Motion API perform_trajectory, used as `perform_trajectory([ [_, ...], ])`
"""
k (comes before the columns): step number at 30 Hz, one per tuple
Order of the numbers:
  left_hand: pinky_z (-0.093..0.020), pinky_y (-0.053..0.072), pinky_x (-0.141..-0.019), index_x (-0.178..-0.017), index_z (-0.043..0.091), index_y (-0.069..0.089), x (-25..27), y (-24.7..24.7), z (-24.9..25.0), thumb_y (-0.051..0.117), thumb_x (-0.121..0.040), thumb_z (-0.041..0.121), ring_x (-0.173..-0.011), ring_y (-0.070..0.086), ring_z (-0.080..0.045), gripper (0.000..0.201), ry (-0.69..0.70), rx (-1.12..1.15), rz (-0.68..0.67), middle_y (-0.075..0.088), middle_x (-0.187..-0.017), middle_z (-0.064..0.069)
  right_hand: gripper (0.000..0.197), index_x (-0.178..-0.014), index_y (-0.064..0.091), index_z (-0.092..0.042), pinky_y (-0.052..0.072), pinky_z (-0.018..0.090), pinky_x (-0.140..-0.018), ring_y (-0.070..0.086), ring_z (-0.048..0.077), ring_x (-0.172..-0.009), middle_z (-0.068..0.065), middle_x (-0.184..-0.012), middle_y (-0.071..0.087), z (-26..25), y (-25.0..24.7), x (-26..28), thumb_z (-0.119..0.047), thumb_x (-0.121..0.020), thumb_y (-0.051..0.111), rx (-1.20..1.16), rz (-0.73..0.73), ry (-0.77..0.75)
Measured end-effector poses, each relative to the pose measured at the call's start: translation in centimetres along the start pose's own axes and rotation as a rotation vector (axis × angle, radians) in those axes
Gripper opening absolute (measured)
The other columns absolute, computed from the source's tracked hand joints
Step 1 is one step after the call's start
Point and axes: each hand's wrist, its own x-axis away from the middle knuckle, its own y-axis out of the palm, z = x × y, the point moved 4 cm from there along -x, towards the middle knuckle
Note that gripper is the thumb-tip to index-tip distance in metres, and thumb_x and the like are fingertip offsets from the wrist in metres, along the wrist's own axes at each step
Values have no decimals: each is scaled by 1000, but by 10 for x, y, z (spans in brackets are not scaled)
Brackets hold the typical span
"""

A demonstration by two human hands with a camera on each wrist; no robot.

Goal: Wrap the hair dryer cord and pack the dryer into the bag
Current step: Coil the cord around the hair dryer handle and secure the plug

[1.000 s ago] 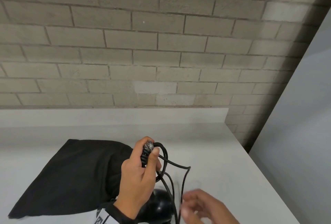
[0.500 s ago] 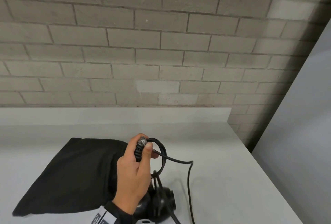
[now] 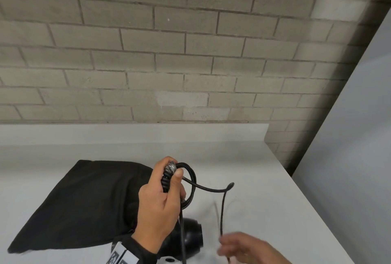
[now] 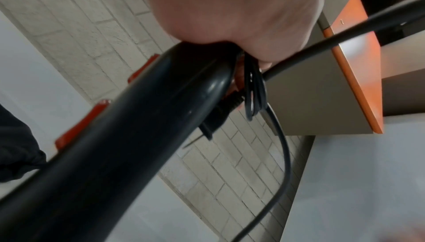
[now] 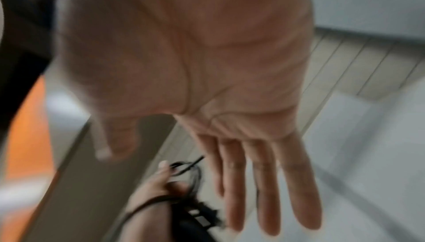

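My left hand (image 3: 167, 185) grips the black hair dryer's handle (image 4: 115, 155) upright, with loops of the black cord (image 3: 191, 181) held against it. The dryer's round body (image 3: 191, 237) hangs below my fist, just above the counter. From the loops the free cord (image 3: 222, 211) arcs right, then drops toward my right hand (image 3: 243, 249), which is blurred at the lower right. In the right wrist view that right hand (image 5: 230, 91) shows a flat palm and straight fingers with nothing in it. The black fabric bag (image 3: 84, 200) lies flat on the counter, left of the dryer.
The white counter (image 3: 254, 158) ends in an edge on the right, beside a pale panel (image 3: 349, 158). A brick wall (image 3: 169, 52) stands behind it. An orange-edged shelf (image 4: 356, 64) hangs overhead in the left wrist view.
My right hand, out of view half a second ago, is back at the lower right. The free cord has swung out to the right. My left hand keeps its grip.
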Motion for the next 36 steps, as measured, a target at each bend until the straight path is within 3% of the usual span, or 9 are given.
perform_trajectory([
  [3, -20, 46, -48, -105, 39, 53, 4, 4, 5, 47, -91, 47, -46, 59, -12, 16, 41, -47, -7, 63, -57, 4, 48, -100, 68, -22, 56, 29, -84, 72, 15, -85, -1, -91, 77, -21, 36, -12, -61, -74, 57, 131, -174, -36],
  [8, -22, 49, -49, -110, 30, 55, 6, 3, 5, 47, -93, 47, -49, 62, -10, 26, 55, -63, -16, 64, -61, 8, 39, -114, 57, -2, 46, 18, -60, 58, 10, -55, 1, -69, 71, -24, 69, -21, -29, -86, 60, 6, -348, -89],
  [13, -9, 48, -55, -105, 35, 55, 4, -4, 0, 47, -92, 48, -61, 69, -7, 21, 16, -37, 4, 69, -69, 10, 24, -92, 68, -5, 25, 12, -43, 30, 3, -37, -10, -43, 39, -21, 28, 0, -23, -87, 53, 57, -225, -225],
  [19, -15, 52, -61, -104, 39, 53, -3, -10, -6, 46, -90, 52, -67, 70, -7, 20, -18, -45, 30, 71, -75, 14, 27, -74, 75, -33, 42, 9, -60, 56, 3, -53, -12, -63, 67, -29, -38, 27, -21, -90, 58, 415, 53, -581],
  [23, -24, 56, -63, -104, 36, 55, 0, -9, -6, 47, -90, 52, -68, 72, -8, 23, -27, -10, 25, 71, -77, 14, 41, -70, 74, -26, 32, 18, -47, 40, 11, -43, 3, -46, 50, 5, -75, 15, 1, -95, 55, 402, 165, -298],
  [27, -15, 53, -63, -104, 32, 56, 3, -5, -4, 47, -90, 51, -70, 72, -5, 25, -20, 20, 0, 71, -78, 13, 36, -91, 57, -67, 48, 11, -72, 63, 8, -73, -15, -73, 66, 24, -86, -9, -31, -89, 62, 756, 442, -302],
  [30, -9, 49, -63, -104, 30, 57, 6, -4, -3, 47, -89, 53, -71, 72, -4, 30, -26, 39, -12, 72, -76, 13, 42, -119, 49, -45, 44, 31, -83, 58, 25, -98, -7, -106, 57, 14, -60, -23, -53, -78, 51, 937, 550, -439],
  [33, -9, 48, -61, -105, 29, 58, 9, -6, -3, 47, -89, 54, -68, 71, -3, 31, -24, 41, -9, 72, -74, 14, 49, -129, 48, -27, 37, 24, -103, 44, 12, -126, -5, -128, 53, -13, -12, -28, -53, -87, 53, 869, 459, -706],
  [36, -14, 50, -55, -104, 35, 57, 7, -10, -3, 47, -89, 58, -60, 68, -4, 30, -15, 26, 0, 72, -75, 10, 48, -136, 32, -44, 33, 15, -106, 42, -1, -125, -18, -125, 50, -22, 22, -36, -62, -92, 41, 899, 254, -779],
])
